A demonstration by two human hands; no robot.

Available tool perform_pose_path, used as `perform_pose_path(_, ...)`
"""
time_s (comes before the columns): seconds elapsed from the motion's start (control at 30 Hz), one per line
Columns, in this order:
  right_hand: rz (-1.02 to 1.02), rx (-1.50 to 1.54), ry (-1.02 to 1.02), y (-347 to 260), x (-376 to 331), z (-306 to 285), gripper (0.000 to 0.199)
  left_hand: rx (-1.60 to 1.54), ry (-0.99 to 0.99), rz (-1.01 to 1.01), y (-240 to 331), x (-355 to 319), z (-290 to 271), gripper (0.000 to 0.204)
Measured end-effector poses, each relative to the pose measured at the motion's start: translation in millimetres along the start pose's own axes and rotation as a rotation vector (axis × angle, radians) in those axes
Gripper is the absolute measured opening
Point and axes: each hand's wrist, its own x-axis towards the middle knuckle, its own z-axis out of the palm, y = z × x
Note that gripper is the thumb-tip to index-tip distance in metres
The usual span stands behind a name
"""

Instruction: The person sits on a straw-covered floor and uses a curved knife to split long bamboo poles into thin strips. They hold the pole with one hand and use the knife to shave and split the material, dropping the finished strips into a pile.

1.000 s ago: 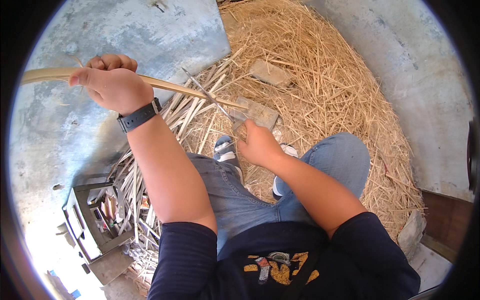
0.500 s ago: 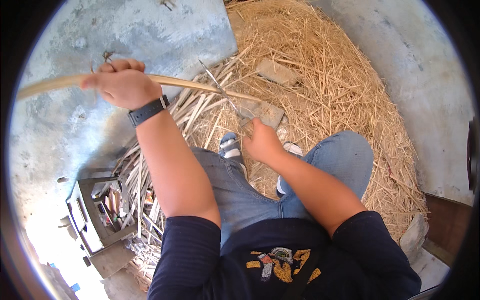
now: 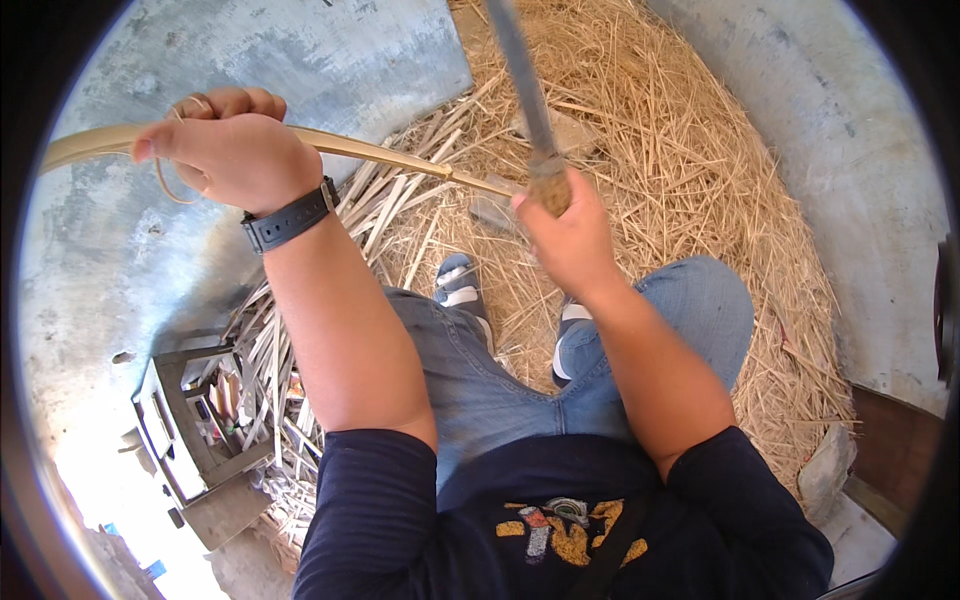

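My left hand [image 3: 228,150] is raised at the upper left and grips a long, pale bamboo strip [image 3: 385,155] that bows from the far left toward the middle. A thin curl of shaving loops under my fingers. My right hand [image 3: 565,235] is closed on the wooden handle of a long grey blade [image 3: 515,70], which points up and away from me. The blade's handle end sits right at the near tip of the strip. I am seated, with blue jeans and striped shoes [image 3: 458,290] below my hands.
A thick heap of straw-like shavings [image 3: 700,170] covers the ground ahead and to the right. A bundle of split bamboo strips [image 3: 270,350] lies at the left, beside a small wooden stool [image 3: 195,440]. Bare concrete floor [image 3: 330,60] lies beyond.
My right hand has lifted from low by my shoes, and the blade now stands upright. My left hand and the strip have stayed raised and look closer to the camera.
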Motion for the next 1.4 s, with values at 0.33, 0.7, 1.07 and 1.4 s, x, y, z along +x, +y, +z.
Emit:
perform_pose_path(0.33,0.018,0.013,0.136,-11.0,9.8,-21.5,0.027,0.056,-0.039,0.085,5.4,-6.1,9.3,0.073)
perform_pose_path(0.7,0.142,-0.485,-0.379,50.4,-5.7,29.6,0.048,-0.061,0.007,0.036,-2.6,8.9,5.0,0.075)
perform_pose_path(1.07,-0.018,-0.09,-0.151,2.3,-24.6,33.8,0.042,-0.067,0.052,-0.012,-7.7,16.3,-14.4,0.07)
perform_pose_path(1.4,0.258,-0.345,-0.391,42.4,-3.6,33.2,0.056,-0.016,0.091,-0.055,-23.9,16.8,-21.0,0.071)
